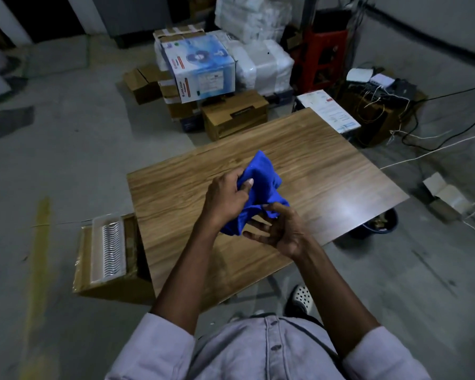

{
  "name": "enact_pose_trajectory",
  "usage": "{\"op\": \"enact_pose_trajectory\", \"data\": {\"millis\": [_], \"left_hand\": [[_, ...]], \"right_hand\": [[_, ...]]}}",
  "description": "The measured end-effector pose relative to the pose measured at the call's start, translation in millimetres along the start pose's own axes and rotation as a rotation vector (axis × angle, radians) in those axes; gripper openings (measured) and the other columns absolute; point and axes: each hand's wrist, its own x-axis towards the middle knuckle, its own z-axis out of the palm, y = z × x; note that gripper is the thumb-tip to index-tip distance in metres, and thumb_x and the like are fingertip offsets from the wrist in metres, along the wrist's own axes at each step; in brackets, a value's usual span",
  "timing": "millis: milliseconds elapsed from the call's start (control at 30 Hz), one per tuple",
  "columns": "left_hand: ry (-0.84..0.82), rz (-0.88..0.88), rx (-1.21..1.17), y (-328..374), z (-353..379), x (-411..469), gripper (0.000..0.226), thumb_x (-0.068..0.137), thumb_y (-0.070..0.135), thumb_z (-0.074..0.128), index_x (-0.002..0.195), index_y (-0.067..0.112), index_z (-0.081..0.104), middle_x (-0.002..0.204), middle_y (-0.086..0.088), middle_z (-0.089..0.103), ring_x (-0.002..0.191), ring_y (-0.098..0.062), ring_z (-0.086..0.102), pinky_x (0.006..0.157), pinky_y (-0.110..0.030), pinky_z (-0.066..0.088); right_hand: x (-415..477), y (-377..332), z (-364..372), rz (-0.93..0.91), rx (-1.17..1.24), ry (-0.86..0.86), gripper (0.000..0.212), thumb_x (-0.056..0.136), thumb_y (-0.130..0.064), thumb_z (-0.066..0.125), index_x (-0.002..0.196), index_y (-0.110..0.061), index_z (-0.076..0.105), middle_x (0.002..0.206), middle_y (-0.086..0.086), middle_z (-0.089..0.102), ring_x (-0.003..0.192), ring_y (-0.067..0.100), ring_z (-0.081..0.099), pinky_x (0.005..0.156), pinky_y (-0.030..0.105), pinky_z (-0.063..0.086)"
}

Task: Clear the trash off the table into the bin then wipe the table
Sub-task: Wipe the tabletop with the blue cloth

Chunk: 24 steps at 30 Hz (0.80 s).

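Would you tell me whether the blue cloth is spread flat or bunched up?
Bunched: the cloth is crumpled between the left hand and right hand, not flat on the table.

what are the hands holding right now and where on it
A blue cloth, bunched up over the table. The left hand grips its left side; the right hand pinches its lower right edge.

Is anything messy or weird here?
Nothing looks spilled or broken. The cloth is scrunched between the left hand and right hand over the table, not wiping. An opened box lies on the floor right of it.
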Motion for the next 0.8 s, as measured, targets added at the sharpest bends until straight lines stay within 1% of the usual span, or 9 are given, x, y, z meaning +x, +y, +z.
{"op": "enact_pose_trajectory", "data": {"millis": [67,167,267,333,400,500,633,733,800], "left_hand": [[0.022,-0.030,-0.004,0.1,0.2,-1.1,0.009,0.101,0.026,0.056,0.098,0.024,0.064,0.074,0.014,0.057,0.068,-0.006,0.053,0.062,-0.029,0.034],[0.154,-0.096,-0.009,1.9,-1.6,1.0,0.011,0.102,0.026,0.055,0.099,0.020,0.064,0.075,0.009,0.058,0.068,-0.010,0.054,0.062,-0.030,0.035],[0.294,-0.179,-0.044,-0.3,-4.7,8.2,0.013,0.101,0.025,0.055,0.100,0.014,0.064,0.084,-0.003,0.066,0.079,-0.026,0.061,0.068,-0.033,0.041],[0.281,-0.157,-0.031,0.3,-3.7,12.3,0.014,0.100,0.025,0.057,0.101,0.013,0.064,0.090,-0.009,0.070,0.085,-0.032,0.064,0.073,-0.038,0.048],[0.204,-0.098,-0.016,6.7,-0.2,12.5,0.011,0.100,0.024,0.057,0.099,0.016,0.063,0.087,-0.005,0.069,0.083,-0.029,0.063,0.071,-0.036,0.046],[0.128,-0.029,-0.006,16.0,8.3,9.8,0.009,0.101,0.023,0.056,0.095,0.019,0.061,0.082,0.002,0.066,0.076,-0.021,0.061,0.067,-0.033,0.042],[0.075,-0.002,-0.010,16.3,16.3,9.8,0.009,0.101,0.021,0.057,0.092,0.020,0.060,0.076,0.007,0.061,0.070,-0.014,0.057,0.065,-0.031,0.037],[0.105,-0.050,-0.069,13.2,13.2,11.9,0.008,0.101,0.021,0.057,0.094,0.023,0.061,0.074,0.012,0.058,0.067,-0.006,0.053,0.063,-0.029,0.035],[0.132,-0.097,-0.104,10.9,7.4,14.4,0.008,0.102,0.023,0.056,0.099,0.023,0.064,0.082,0.007,0.064,0.071,-0.006,0.056,0.062,-0.025,0.039]], "right_hand": [[1.9,-2.1,-6.4,-0.023,0.002,-0.095,0.005,0.086,-0.010,0.058,0.087,-0.010,0.063,0.110,0.012,0.065,0.124,0.041,0.057,0.101,0.071,0.044],[-0.4,-7.0,-18.2,-0.048,0.157,-0.457,0.042,0.078,-0.013,0.060,0.120,-0.008,0.056,0.131,0.017,0.052,0.136,0.040,0.037,0.108,0.081,0.023],[-3.1,-16.7,-23.5,-0.101,0.170,-0.546,0.041,0.071,-0.015,0.073,0.111,-0.012,0.063,0.134,0.014,0.051,0.143,0.040,0.032,0.111,0.081,0.017],[-1.2,-20.8,-23.8,-0.083,0.133,-0.447,0.063,0.067,-0.021,0.084,0.125,-0.015,0.058,0.146,0.015,0.052,0.143,0.041,0.040,0.111,0.078,0.023],[-1.1,-20.9,-13.7,-0.066,0.040,-0.268,0.078,0.067,-0.036,0.090,0.134,-0.017,0.056,0.146,0.012,0.056,0.136,0.036,0.053,0.107,0.070,0.039],[-3.3,-18.7,3.1,-0.111,-0.230,-0.032,0.057,0.079,-0.050,0.081,0.127,-0.022,0.068,0.128,0.003,0.069,0.118,0.025,0.066,0.095,0.051,0.056],[5.6,-14.5,6.6,-0.203,-0.322,0.150,0.039,0.087,-0.026,0.078,0.122,-0.013,0.066,0.108,0.005,0.073,0.088,0.018,0.066,0.072,0.038,0.060],[11.3,-14.1,0.7,-0.221,-0.300,0.202,0.021,0.093,0.003,0.061,0.112,-0.007,0.061,0.086,0.006,0.070,0.072,0.016,0.067,0.063,0.034,0.061],[13.7,-15.9,-7.3,-0.214,-0.276,0.212,0.027,0.091,0.011,0.056,0.111,-0.007,0.060,0.090,0.008,0.068,0.074,0.018,0.067,0.056,0.027,0.057]]}}
